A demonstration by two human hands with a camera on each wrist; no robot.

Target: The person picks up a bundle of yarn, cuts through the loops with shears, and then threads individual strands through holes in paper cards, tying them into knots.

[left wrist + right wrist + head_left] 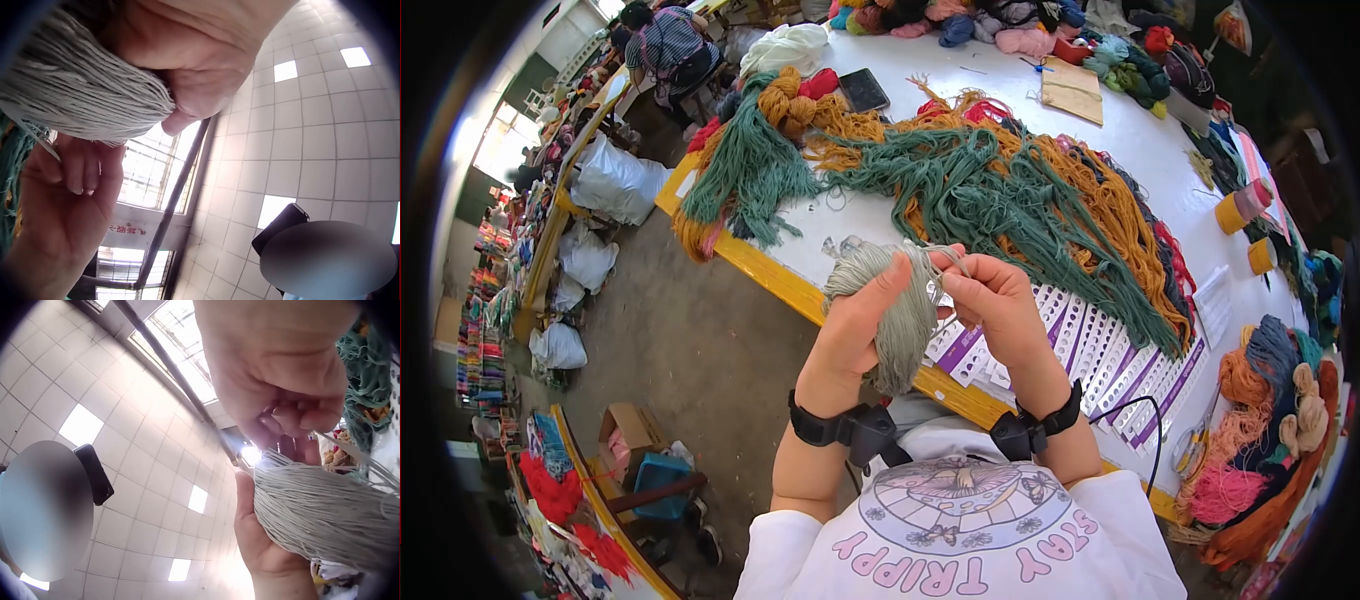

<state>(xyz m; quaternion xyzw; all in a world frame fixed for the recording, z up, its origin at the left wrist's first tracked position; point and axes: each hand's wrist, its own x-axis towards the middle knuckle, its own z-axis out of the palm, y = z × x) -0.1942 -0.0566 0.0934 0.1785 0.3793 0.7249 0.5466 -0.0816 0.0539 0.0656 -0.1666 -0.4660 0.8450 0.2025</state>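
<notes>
A skein of pale grey-green yarn (907, 338) is held up over the table's near edge. My left hand (852, 330) grips it from the left side, thumb laid along the strands. At the skein's upper right, my right hand (1000, 308) pinches a few strands between thumb and curled fingers. The right wrist view shows a loose strand (350, 450) running from the right hand (281, 381) beside the skein (325, 506). In the left wrist view the bundled strands (87, 87) end in a rounded fold against the left hand (194, 50).
Teal hanks (980, 190) and mustard yarn (1090, 190) cover much of the white table (940, 70). Purple-and-white punched cards (1090, 350) lie fanned right of my hands. A phone (864, 90), thread cones (1243, 203) and a coloured yarn pile (1260, 430) surround them. Another person (668, 55) sits far left.
</notes>
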